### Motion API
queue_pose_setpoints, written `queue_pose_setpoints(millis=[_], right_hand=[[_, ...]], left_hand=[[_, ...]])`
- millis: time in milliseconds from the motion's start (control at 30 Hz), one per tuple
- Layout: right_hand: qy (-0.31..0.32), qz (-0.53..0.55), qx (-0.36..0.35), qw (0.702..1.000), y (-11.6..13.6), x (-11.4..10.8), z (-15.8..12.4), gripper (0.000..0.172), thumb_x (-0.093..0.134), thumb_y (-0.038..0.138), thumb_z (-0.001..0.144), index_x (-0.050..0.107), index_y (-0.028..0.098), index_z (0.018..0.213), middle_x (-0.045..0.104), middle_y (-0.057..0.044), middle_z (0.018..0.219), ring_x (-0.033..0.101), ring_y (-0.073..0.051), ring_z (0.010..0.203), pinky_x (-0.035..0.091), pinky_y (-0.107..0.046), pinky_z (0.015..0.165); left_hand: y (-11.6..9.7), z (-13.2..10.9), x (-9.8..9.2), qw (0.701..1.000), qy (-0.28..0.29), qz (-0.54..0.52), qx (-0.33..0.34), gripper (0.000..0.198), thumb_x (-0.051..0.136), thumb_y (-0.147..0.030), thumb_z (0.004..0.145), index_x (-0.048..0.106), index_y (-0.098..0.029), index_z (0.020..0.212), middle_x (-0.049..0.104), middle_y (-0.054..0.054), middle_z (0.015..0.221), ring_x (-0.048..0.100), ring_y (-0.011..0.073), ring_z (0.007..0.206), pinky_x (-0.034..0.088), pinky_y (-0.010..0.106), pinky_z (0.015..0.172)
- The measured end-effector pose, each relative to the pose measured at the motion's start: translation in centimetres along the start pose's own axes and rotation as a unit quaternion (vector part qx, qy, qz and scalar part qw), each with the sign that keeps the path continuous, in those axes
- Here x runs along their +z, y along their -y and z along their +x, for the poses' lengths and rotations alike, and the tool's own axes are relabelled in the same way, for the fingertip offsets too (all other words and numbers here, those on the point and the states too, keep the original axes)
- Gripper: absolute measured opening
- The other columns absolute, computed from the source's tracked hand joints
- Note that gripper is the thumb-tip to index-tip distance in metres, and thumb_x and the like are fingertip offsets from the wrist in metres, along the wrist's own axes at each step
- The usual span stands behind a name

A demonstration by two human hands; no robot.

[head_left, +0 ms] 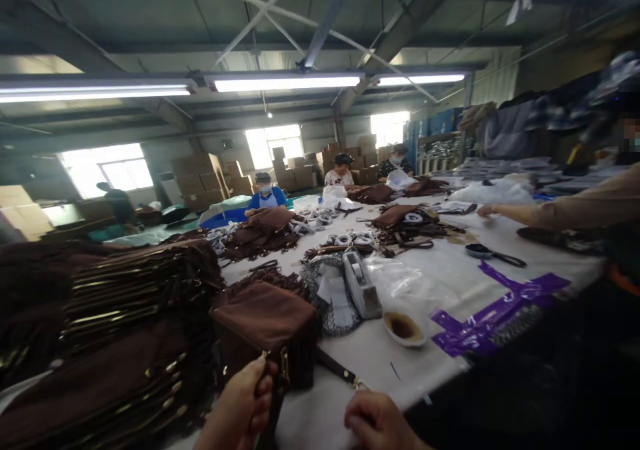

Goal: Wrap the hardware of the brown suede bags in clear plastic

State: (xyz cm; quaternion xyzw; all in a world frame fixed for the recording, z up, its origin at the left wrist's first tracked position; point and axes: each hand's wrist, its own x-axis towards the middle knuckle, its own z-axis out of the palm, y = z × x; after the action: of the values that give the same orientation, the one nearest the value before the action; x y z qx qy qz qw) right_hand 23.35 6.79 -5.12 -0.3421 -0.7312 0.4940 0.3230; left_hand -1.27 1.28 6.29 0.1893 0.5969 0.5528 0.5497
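Presently, pinching a gold fitting (265, 355) at the near edge of a brown pouch (267, 313) with the left hand (249, 397), thumb and fingertips brought firmly together; holding the right hand (377, 420) low, fingers curled inward, just beside the gold clasp (359, 384) of a dark strap (336, 367); cannot tell whether gripping that strap or merely close to it. To be found at the near middle of the white table (310, 420), in front of the body; matt and reddish brown on top where lit, much darker down the front, with softly rounded corners and a long gold clip (285, 367) hanging beside the pinched spot. Hemmed in closely on the left by tall stacks of dark brown pouches (125, 297) with gold trim; bounded on the far right side by a speckled grey thing (323, 297) and a tape dispenser (363, 287); farther right, near a shallow bowl (404, 329) stained brown inside, then purple tape (500, 310) reaching the near edge; with white tabletop showing between pouch and right hand, and on toward the bowl, before dropping off into dark shadow.
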Motion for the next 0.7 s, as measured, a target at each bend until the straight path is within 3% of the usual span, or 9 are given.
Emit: queue_pose_setpoints(millis=[133,233,367,467,567,633,700], right_hand=[[-0.067,0.043,0.074,0.994,0.9,0.9,-0.4,0.022,0.054,0.030,0.079,0.069,0.015,0.077,0.063,-0.002,0.065,0.057,-0.016,0.066,0.043,-0.027,0.063],[-0.067,0.148,0.095,0.982,2.1,2.3,0.8,0.027,0.060,0.030,0.074,0.068,0.014,0.094,0.064,-0.001,0.071,0.055,-0.015,0.064,0.040,-0.025,0.058],[-0.024,0.313,0.098,0.944,5.5,5.6,4.3,0.052,0.073,0.025,0.058,0.066,0.017,0.109,0.068,-0.004,0.094,0.058,-0.016,0.079,0.037,-0.023,0.061],[0.035,0.420,0.151,0.894,8.2,8.3,6.5,0.050,0.079,0.025,0.052,0.067,0.017,0.100,0.065,0.000,0.080,0.053,-0.010,0.064,0.032,-0.021,0.056],[0.057,0.500,0.164,0.848,8.9,9.1,7.1,0.042,0.079,0.026,0.048,0.064,0.015,0.086,0.060,0.002,0.066,0.054,-0.010,0.056,0.039,-0.023,0.056],[0.051,0.469,0.180,0.863,7.8,8.0,6.2,0.043,0.073,0.030,0.053,0.061,0.016,0.092,0.059,0.002,0.061,0.054,-0.012,0.048,0.041,-0.026,0.052],[0.032,0.353,0.207,0.912,5.7,6.0,4.5,0.045,0.065,0.031,0.059,0.060,0.015,0.100,0.060,0.002,0.057,0.051,-0.013,0.042,0.040,-0.026,0.048]], left_hand=[[0.6,-1.4,2.2,0.998,0.022,-0.036,-0.055,0.016,0.055,-0.024,0.089,0.060,-0.010,0.088,0.055,0.000,0.068,0.052,0.0059,0.048,0.043,0.017,0.044],[0.1,-1.5,2.4,0.990,0.040,-0.109,-0.086,0.011,0.055,-0.018,0.089,0.058,-0.008,0.090,0.056,0.001,0.069,0.055,0.0062,0.049,0.049,0.018,0.046],[-1.3,-1.3,3.0,0.975,0.084,-0.191,-0.079,0.012,0.050,-0.016,0.093,0.055,-0.008,0.085,0.050,-0.003,0.062,0.042,-0.0001,0.040,0.035,0.009,0.036],[-2.1,-1.3,3.6,0.969,0.088,-0.220,-0.067,0.015,0.048,-0.014,0.094,0.054,-0.007,0.082,0.046,-0.005,0.059,0.032,-0.0031,0.035,0.022,0.007,0.033],[-1.6,-1.1,3.3,0.972,0.076,-0.215,-0.060,0.015,0.047,-0.017,0.094,0.054,-0.009,0.083,0.044,-0.006,0.059,0.028,-0.0035,0.033,0.017,0.008,0.032],[-0.4,-0.6,2.6,0.977,0.062,-0.195,-0.055,0.015,0.049,-0.020,0.094,0.055,-0.010,0.084,0.042,-0.008,0.058,0.026,-0.0029,0.033,0.015,0.010,0.033],[1.6,0.4,1.8,0.985,0.045,-0.156,-0.063,0.015,0.055,-0.024,0.091,0.056,-0.012,0.084,0.040,-0.008,0.056,0.025,-0.0020,0.032,0.014,0.011,0.032]])
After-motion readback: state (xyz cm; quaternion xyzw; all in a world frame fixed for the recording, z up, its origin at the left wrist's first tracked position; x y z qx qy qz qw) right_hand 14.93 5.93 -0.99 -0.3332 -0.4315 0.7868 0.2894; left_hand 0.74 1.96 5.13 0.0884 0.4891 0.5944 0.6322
